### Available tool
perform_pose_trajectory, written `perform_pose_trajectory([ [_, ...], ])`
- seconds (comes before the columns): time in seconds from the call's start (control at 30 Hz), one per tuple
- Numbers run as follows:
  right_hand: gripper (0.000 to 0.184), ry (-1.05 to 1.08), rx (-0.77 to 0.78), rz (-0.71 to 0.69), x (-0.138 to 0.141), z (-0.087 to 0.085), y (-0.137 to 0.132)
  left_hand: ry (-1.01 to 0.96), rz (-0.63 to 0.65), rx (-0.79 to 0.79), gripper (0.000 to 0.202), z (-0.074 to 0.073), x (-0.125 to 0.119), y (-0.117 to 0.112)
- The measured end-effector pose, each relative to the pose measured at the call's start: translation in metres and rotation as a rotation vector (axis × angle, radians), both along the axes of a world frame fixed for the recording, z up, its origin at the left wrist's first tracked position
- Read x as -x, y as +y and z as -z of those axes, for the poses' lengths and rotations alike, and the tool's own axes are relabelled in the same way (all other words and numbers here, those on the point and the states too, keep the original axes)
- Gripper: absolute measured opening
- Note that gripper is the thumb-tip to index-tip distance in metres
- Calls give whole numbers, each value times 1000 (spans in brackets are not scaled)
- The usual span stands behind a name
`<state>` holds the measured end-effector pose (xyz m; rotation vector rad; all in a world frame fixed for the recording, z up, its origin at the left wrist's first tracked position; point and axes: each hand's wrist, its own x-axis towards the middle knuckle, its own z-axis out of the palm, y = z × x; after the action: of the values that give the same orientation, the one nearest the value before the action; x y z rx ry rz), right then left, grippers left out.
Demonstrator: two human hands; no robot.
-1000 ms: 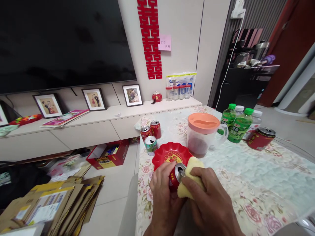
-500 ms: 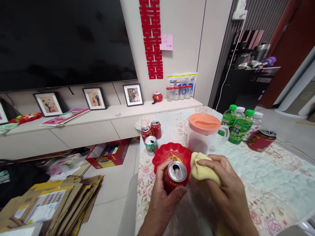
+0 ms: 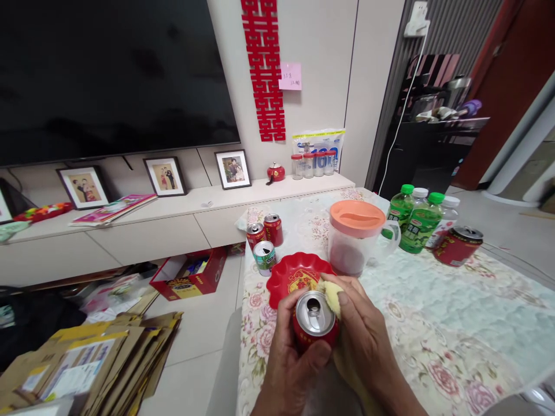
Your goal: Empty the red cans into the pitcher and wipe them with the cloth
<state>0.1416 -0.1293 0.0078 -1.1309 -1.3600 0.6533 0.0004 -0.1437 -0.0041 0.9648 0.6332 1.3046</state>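
A red drink can (image 3: 315, 316) with its top opened is gripped in my left hand (image 3: 292, 352), thumb across the front and fingers around the left side. My right hand (image 3: 362, 329) is closed on a pale yellow cloth (image 3: 332, 297) and presses it to the can's right side near the rim. Part of the cloth hangs below the palm. Just beyond the can lies a red scalloped plate (image 3: 280, 283), partly covered by my hands. Behind my right hand stands a clear pitcher (image 3: 347, 248) with an orange lid.
Two red cans (image 3: 273, 230) and a green-white can (image 3: 264, 257) stand at the table's left edge. Several bottles (image 3: 418, 228) and a large red can (image 3: 458, 245) are at the right. Flattened cardboard (image 3: 104, 358) lies on the floor, near a red box (image 3: 191, 277).
My right hand has moved left with the cloth, from beside the can onto its right side. The can has shifted slightly right and down in the picture.
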Motion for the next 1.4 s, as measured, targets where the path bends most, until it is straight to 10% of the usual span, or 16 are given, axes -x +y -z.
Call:
perform_pose_trajectory([
  [0.3,32,-294,-136,43,6,-11,-9,-63,-154,117,75,-38,7,22],
  [0.57,25,-333,-379,164,14,-23,-22,-10,-157,160,64,-29,3,20],
  [0.87,16,-288,-297,301,-7,-17,-3,-78,80,99,91,-15,-2,10],
  [1.13,19,-301,-434,188,13,-23,-19,31,18,65,102,-20,3,18],
  [1.4,12,-141,-202,191,-1,-18,-3,-10,4,127,63,-26,7,11],
])
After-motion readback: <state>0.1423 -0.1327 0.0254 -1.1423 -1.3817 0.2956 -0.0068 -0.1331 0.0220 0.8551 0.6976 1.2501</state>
